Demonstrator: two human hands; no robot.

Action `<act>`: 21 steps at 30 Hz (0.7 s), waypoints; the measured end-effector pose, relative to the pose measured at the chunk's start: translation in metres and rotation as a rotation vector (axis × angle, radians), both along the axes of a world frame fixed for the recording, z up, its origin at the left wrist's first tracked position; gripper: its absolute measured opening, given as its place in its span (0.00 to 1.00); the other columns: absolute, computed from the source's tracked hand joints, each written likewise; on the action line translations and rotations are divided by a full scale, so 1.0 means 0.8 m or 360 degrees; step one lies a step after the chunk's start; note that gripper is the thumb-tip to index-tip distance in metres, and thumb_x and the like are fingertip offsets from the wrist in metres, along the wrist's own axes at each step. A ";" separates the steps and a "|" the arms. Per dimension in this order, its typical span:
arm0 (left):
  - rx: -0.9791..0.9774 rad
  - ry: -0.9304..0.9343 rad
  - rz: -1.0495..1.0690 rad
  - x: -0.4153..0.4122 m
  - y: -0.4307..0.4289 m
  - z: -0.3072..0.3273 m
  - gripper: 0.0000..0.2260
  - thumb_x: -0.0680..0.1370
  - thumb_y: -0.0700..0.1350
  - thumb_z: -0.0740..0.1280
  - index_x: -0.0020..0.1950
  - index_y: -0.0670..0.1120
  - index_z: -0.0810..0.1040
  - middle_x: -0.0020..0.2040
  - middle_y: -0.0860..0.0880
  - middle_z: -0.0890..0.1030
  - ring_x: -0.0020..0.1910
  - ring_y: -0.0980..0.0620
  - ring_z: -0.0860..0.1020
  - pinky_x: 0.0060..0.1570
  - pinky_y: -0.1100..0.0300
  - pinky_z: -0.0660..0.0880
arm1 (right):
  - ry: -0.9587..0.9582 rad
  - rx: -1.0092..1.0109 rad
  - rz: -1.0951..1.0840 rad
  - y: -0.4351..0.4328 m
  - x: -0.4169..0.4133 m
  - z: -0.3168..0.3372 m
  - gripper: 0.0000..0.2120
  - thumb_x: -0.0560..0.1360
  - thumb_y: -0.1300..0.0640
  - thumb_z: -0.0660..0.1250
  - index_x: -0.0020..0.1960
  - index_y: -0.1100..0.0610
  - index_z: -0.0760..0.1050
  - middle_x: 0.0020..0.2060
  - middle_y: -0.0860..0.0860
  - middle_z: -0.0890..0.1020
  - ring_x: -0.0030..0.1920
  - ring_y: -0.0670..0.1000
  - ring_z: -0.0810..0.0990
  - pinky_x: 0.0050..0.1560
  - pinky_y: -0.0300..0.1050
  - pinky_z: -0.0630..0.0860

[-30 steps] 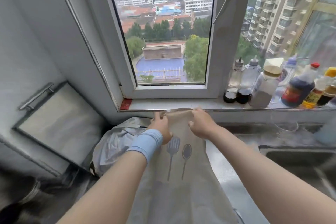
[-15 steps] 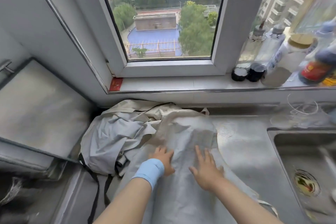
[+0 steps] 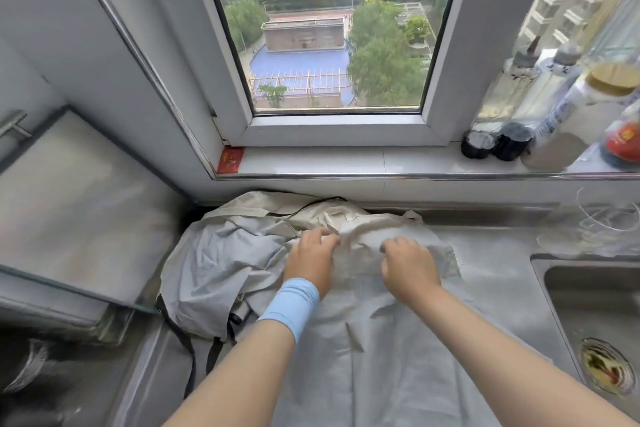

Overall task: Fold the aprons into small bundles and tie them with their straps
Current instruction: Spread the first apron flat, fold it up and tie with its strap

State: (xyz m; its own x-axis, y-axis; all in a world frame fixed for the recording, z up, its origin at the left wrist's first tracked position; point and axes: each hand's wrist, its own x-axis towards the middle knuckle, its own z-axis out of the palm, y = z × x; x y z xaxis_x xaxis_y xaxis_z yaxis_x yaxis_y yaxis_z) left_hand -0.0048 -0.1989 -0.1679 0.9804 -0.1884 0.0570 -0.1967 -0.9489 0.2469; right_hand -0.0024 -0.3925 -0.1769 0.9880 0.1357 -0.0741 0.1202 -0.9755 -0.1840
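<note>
Flat a moment ago, my left hand and right hand now pinch the apron at its far edge, near the counter's back edge; the first fold looks ready to start.

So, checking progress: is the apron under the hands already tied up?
No, the apron lies spread on the counter, left hand and right hand gripping its far end.

Left hand: fingers curled, gripping the beige apron
Right hand: gripping it too, just beside
Grey apron: crumpled, left of left hand
Sink: right of right hand
</note>
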 end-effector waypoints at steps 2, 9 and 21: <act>0.0248 0.0250 0.0124 0.015 0.021 0.006 0.25 0.75 0.46 0.66 0.71 0.57 0.64 0.69 0.50 0.67 0.64 0.45 0.69 0.57 0.50 0.70 | -0.0262 0.0277 0.0314 0.036 0.012 0.009 0.13 0.68 0.60 0.59 0.49 0.57 0.78 0.47 0.54 0.79 0.47 0.61 0.79 0.44 0.51 0.74; 0.0583 0.0860 0.0061 0.042 0.062 0.008 0.20 0.78 0.45 0.63 0.70 0.55 0.67 0.62 0.46 0.75 0.61 0.44 0.76 0.57 0.50 0.74 | 0.0073 0.0318 0.0740 0.117 0.042 0.015 0.35 0.72 0.62 0.62 0.77 0.50 0.56 0.69 0.53 0.67 0.59 0.59 0.76 0.52 0.54 0.75; -0.0566 0.0098 0.0913 0.102 0.207 0.093 0.16 0.74 0.34 0.59 0.48 0.49 0.84 0.56 0.44 0.77 0.52 0.41 0.77 0.53 0.56 0.73 | 0.0559 -0.0249 0.0150 0.205 0.107 0.039 0.37 0.68 0.34 0.66 0.68 0.55 0.67 0.61 0.56 0.79 0.63 0.59 0.75 0.60 0.54 0.68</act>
State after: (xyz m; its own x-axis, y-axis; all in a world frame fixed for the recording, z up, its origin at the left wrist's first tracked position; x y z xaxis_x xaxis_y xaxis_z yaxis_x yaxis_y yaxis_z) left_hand 0.0772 -0.0329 -0.0932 0.9230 0.3827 -0.0396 0.3381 -0.7577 0.5582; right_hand 0.0835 -0.2285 -0.1457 0.8826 0.1850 -0.4321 0.1670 -0.9827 -0.0796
